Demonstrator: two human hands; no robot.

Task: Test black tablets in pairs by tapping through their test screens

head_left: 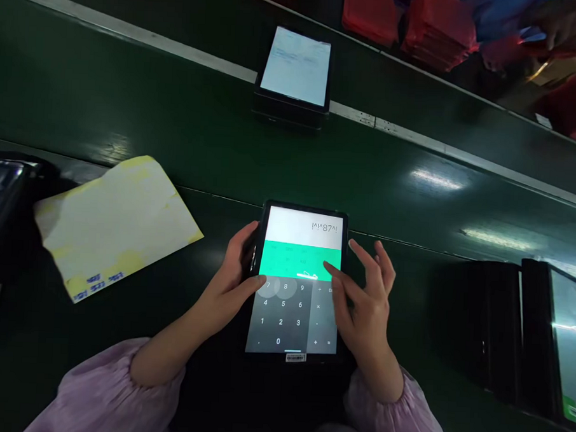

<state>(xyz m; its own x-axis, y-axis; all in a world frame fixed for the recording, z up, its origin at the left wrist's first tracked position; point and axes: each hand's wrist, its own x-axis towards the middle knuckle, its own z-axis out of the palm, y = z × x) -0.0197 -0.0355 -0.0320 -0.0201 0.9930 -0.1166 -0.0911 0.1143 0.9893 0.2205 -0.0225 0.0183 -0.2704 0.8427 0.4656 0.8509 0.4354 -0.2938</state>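
Observation:
A black-framed tablet [283, 318] lies in front of me with a calculator on its lit screen: dark number keys, a green panel and a white display strip. My left hand [230, 283] grips its left edge, the thumb lying over the screen near the 7 key and the fingers along the side. At the right edge is my right hand [367, 302], fingers apart, its index finger over the green panel. I cannot tell whether that fingertip touches the glass. A small barcode label [296, 358] sits on the lower frame.
A stack of tablets [294, 70] stands farther back, its top screen lit white. To the left lies a yellow-stained sheet [120, 221] with blue writing, beside a dark glossy object [3, 191]. More tablets [540, 341] lean at right. Across the bench are red stacked items [439, 31] and another person's hands [558, 24].

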